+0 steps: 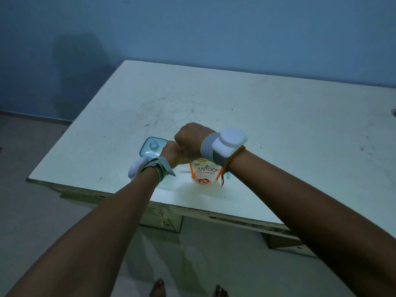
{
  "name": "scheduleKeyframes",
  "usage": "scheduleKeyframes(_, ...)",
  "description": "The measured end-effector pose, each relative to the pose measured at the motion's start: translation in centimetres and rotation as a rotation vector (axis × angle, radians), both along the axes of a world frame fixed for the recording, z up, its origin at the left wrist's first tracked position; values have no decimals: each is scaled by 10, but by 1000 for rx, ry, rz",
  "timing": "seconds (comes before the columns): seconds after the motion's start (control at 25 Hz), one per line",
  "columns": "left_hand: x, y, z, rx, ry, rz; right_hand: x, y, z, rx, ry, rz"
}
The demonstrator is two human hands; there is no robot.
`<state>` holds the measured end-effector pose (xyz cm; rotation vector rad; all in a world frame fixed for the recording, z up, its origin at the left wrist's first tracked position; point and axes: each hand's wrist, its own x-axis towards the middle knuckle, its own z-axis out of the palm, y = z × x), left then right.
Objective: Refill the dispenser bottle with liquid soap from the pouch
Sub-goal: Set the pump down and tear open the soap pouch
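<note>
An orange and white soap pouch (206,173) stands upright near the table's front edge. Both hands close on its top, which they hide. My left hand (171,152) grips from the left. My right hand (189,139) grips from above and right, fist closed. A clear blue dispenser bottle (150,148) stands just left of the hands, its round neck open with no pump on it. Its lower part is hidden behind my left wrist. Both wrists carry grey bands with white pods.
The white table (278,129) has a worn front edge (192,209) close to me and a left corner near the bottle. A blue wall rises behind. A small blue object (228,175) peeks out beside the pouch. My bare feet show on the floor below.
</note>
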<state>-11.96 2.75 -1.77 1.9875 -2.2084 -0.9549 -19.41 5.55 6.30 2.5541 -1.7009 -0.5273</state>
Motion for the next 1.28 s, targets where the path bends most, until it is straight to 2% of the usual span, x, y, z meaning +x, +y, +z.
scheduleKeyframes(0.12, -2, 2, -1, 20, 60, 3, 1, -1, -1, -58, 50, -68)
scheduleKeyframes(0.16, -1, 1, -2, 17, 24, -34, 4, 0, 0, -40, 77, -68)
scheduleKeyframes(0.32, -6, -4, 5, 44, -35, -149, 20, -5, 5, 11, 154, 46)
scheduleKeyframes(0.4, -2, -4, 9, 36, -21, -118, 22, -11, 2, 45, 113, 39)
scheduleKeyframes(0.48, 1, -5, 6, 110, 27, -164, 19, -11, 1, -7, 122, -11)
scheduleKeyframes(0.56, 7, -5, 0, 84, 60, -175, 15, -10, -1, -28, 119, -39)
scheduleKeyframes(0.72, 13, -4, 0, 63, 136, -143, 11, -9, 1, 122, 8, 37)
scheduleKeyframes(0.88, 11, -4, -4, 50, 103, -188, 5, -6, -2, 38, -24, -31)
scheduleKeyframes(1.12, 10, -2, -3, 40, 31, -198, 10, -3, -11, 132, -25, -42)
scheduleKeyframes(1.2, 10, -2, -2, 20, 23, -222, 9, -2, -11, 103, -9, 1)
scheduleKeyframes(1.28, 10, -3, -4, 6, 3, -248, 7, -2, -7, 83, -18, -44)
